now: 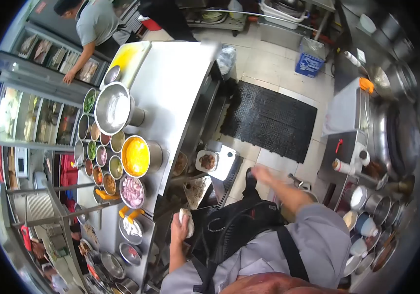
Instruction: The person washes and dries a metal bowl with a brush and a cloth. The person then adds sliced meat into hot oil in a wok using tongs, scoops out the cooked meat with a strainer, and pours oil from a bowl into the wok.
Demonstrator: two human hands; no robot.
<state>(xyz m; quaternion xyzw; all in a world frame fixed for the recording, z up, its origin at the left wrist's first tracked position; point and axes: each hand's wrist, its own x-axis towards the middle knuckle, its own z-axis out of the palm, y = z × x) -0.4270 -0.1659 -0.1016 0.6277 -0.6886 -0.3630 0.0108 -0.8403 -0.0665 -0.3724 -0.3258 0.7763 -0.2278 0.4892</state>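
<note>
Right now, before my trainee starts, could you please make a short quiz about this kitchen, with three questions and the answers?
1. Multiple choice: What does the person's left hand hold?
A) a knife
B) a whitish cloth
C) a metal ladle

2. True or false: The black floor mat lies on the tiled floor.

3. Open question: What colour is the liquid in the tall metal pot, beside the bowl of chopped red onion?

Key: 1. B; 2. True; 3. Yellow-orange.
</note>
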